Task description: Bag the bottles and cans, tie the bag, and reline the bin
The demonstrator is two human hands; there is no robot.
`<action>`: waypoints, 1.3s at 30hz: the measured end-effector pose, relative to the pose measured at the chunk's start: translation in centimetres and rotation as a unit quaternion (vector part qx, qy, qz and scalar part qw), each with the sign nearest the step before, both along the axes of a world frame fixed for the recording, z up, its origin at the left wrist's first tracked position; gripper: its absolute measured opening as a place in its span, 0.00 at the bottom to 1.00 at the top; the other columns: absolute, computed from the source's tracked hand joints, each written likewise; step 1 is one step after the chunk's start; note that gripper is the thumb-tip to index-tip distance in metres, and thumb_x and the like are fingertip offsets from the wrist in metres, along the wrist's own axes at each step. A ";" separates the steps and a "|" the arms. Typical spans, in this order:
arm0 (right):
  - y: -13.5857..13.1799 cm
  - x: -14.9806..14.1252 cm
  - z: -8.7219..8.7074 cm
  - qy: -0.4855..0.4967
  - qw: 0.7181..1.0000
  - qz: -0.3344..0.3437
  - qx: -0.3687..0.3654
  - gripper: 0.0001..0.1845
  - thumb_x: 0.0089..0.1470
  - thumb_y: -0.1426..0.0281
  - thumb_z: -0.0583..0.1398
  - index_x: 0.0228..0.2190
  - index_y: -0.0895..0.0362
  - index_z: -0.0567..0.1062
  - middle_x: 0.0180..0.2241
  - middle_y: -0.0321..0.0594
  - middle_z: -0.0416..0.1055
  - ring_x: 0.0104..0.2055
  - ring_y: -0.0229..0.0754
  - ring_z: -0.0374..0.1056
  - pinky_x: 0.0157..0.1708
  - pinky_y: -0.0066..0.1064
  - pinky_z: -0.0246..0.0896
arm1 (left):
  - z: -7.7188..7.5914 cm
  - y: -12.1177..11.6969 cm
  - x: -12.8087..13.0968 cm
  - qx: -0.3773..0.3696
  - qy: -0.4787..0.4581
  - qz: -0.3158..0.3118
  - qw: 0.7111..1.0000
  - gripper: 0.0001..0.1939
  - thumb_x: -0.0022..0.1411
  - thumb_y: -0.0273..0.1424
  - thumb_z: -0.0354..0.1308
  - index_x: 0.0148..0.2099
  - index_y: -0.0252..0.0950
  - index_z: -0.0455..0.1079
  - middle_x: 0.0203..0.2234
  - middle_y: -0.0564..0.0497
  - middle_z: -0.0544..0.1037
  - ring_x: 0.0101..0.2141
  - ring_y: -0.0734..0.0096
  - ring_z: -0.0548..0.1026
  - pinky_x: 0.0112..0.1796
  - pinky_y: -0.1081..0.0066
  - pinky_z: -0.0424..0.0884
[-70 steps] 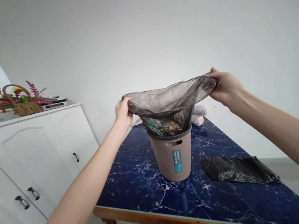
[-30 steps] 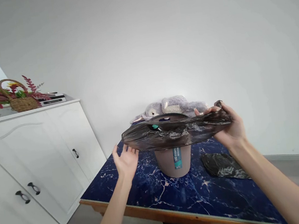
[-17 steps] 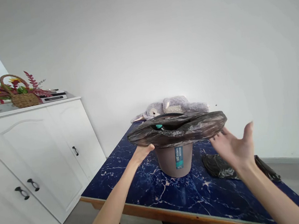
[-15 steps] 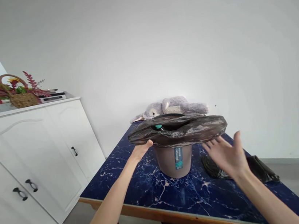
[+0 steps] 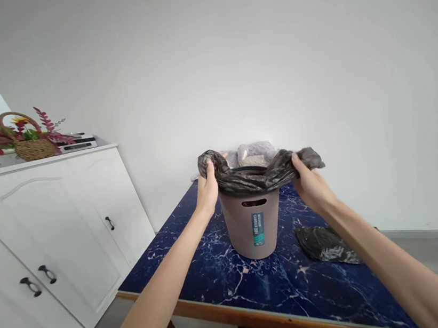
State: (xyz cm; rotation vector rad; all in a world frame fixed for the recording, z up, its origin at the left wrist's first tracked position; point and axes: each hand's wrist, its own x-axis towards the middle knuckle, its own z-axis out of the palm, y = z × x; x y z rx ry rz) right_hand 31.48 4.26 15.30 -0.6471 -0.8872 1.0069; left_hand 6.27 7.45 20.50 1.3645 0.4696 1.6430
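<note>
A brownish-pink garbage bin (image 5: 239, 231) with a blue label and a dark rim stands upright on the table. Bunched across the top of the bin is a black garbage bag (image 5: 256, 181), its sides gathered upward. My left hand (image 5: 207, 189) grips the bag's left end, thumb up, just beside the rim. At the other end, my right hand (image 5: 309, 181) pinches the bag to the right of the bin. What lies inside the bin is hidden. Another black plastic bag (image 5: 324, 244) lies crumpled on the table, partly behind my right forearm.
The table (image 5: 220, 293) has a blue marbled top and a wooden edge. Behind the bin, a grey plush toy (image 5: 256, 152) lies against the wall. A white cabinet (image 5: 47, 208) on the left carries a wicker basket (image 5: 35, 148) of artificial flowers.
Both hands have moved up and closed on the bag's ends. The bag, spread wide over the rim before, is now bunched up, uncovering the bin's handle slot.
</note>
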 end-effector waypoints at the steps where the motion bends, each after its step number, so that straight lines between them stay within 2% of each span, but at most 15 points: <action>1: 0.1 0.0 1.0 0.013 1.000 0.004 0.023 0.17 0.62 0.52 0.68 0.47 0.48 0.82 0.53 0.38 0.82 0.64 0.46 0.73 0.60 0.33 0.75 | 0.4 0.2 0.3 -0.006 -0.010 -0.012 1.000 0.14 0.76 0.41 0.58 0.48 0.39 0.82 0.52 0.42 0.85 0.63 0.59 0.74 0.62 0.67 0.68; 4: 0.5 -0.6 3.9 0.052 0.996 0.037 0.063 0.14 0.69 0.56 0.61 0.46 0.51 0.81 0.52 0.41 0.83 0.63 0.45 0.74 0.60 0.37 0.75 | 2.1 0.9 1.3 -0.056 -0.074 -0.056 0.994 0.20 0.80 0.41 0.48 0.48 0.35 0.79 0.45 0.41 0.86 0.52 0.60 0.82 0.56 0.63 0.74; 6: 1.1 -1.1 5.7 0.096 0.991 0.070 0.062 0.15 0.72 0.59 0.56 0.44 0.52 0.80 0.48 0.43 0.84 0.59 0.46 0.77 0.59 0.41 0.76 | 3.5 1.7 1.9 -0.132 -0.152 -0.071 0.977 0.20 0.81 0.38 0.46 0.45 0.35 0.76 0.36 0.43 0.86 0.41 0.62 0.85 0.50 0.63 0.77; 9: 2.6 -1.7 7.7 0.178 0.980 0.081 0.030 0.18 0.76 0.62 0.50 0.39 0.52 0.76 0.34 0.40 0.82 0.47 0.43 0.82 0.53 0.38 0.80 | 5.8 3.2 2.7 -0.221 -0.238 -0.069 0.943 0.18 0.80 0.28 0.46 0.37 0.36 0.71 0.22 0.53 0.76 0.26 0.72 0.79 0.41 0.70 0.77; 12: 4.6 -2.0 9.3 0.218 0.974 0.065 0.019 0.21 0.78 0.64 0.45 0.35 0.51 0.72 0.24 0.33 0.72 0.35 0.38 0.81 0.44 0.31 0.81 | 7.7 4.7 3.4 -0.229 -0.262 -0.065 0.935 0.18 0.77 0.21 0.45 0.33 0.37 0.67 0.19 0.58 0.69 0.22 0.77 0.73 0.38 0.74 0.75; 16: 6.3 -2.3 10.5 0.242 0.969 0.037 0.022 0.19 0.78 0.65 0.48 0.31 0.51 0.67 0.22 0.28 0.67 0.24 0.33 0.73 0.35 0.24 0.79 | 9.1 5.8 4.1 -0.228 -0.271 -0.056 0.934 0.16 0.74 0.19 0.48 0.33 0.36 0.67 0.21 0.58 0.68 0.22 0.79 0.72 0.37 0.76 0.74; 19: 6.6 -2.8 10.9 0.255 0.966 0.025 0.019 0.20 0.78 0.67 0.47 0.30 0.51 0.65 0.21 0.26 0.66 0.21 0.30 0.68 0.33 0.20 0.76 | 9.3 5.7 4.7 -0.223 -0.257 -0.048 0.939 0.15 0.74 0.19 0.48 0.34 0.36 0.67 0.21 0.57 0.68 0.22 0.79 0.72 0.35 0.76 0.73; 22: 6.0 -3.9 10.7 0.250 0.968 0.036 0.008 0.21 0.78 0.68 0.46 0.31 0.52 0.67 0.21 0.28 0.66 0.22 0.31 0.69 0.33 0.22 0.77 | 9.1 4.8 5.2 -0.205 -0.228 -0.048 0.951 0.16 0.77 0.23 0.46 0.35 0.36 0.68 0.21 0.57 0.69 0.21 0.79 0.71 0.32 0.77 0.71; 27: 4.0 -5.3 10.7 0.212 0.975 0.068 0.023 0.17 0.76 0.63 0.51 0.35 0.52 0.72 0.22 0.29 0.69 0.24 0.35 0.71 0.39 0.32 0.81 | 7.1 2.7 5.1 -0.142 -0.140 -0.029 0.980 0.14 0.78 0.33 0.56 0.37 0.35 0.74 0.21 0.54 0.73 0.21 0.76 0.71 0.30 0.75 0.68; 30: 3.5 -5.4 11.6 0.179 0.979 0.060 0.076 0.16 0.76 0.61 0.53 0.35 0.52 0.73 0.22 0.30 0.69 0.25 0.36 0.71 0.41 0.33 0.80 | 5.6 2.0 4.2 -0.089 -0.040 0.013 0.995 0.16 0.76 0.39 0.60 0.37 0.35 0.77 0.25 0.49 0.79 0.26 0.70 0.76 0.34 0.72 0.71; 33: 3.8 -5.3 13.1 0.159 0.978 0.054 0.123 0.17 0.75 0.60 0.54 0.34 0.52 0.72 0.22 0.29 0.68 0.25 0.35 0.70 0.43 0.32 0.79 | 5.0 2.2 3.3 -0.092 -0.014 0.028 0.995 0.16 0.75 0.40 0.60 0.37 0.35 0.78 0.31 0.45 0.83 0.31 0.66 0.80 0.39 0.70 0.73; 36: 4.8 -5.2 14.9 0.187 0.972 0.049 0.136 0.18 0.76 0.60 0.53 0.33 0.51 0.71 0.22 0.28 0.67 0.25 0.34 0.69 0.44 0.32 0.79 | 5.9 2.8 3.0 -0.143 -0.037 -0.006 0.989 0.16 0.77 0.40 0.57 0.40 0.35 0.78 0.36 0.43 0.85 0.32 0.65 0.81 0.41 0.67 0.76; 39: 6.2 -4.9 16.6 0.216 0.967 0.030 0.132 0.20 0.77 0.60 0.50 0.33 0.51 0.71 0.21 0.27 0.65 0.24 0.32 0.68 0.42 0.30 0.78 | 7.9 3.6 3.1 -0.201 -0.097 -0.048 0.974 0.18 0.80 0.40 0.49 0.44 0.37 0.77 0.37 0.43 0.85 0.33 0.64 0.82 0.43 0.63 0.78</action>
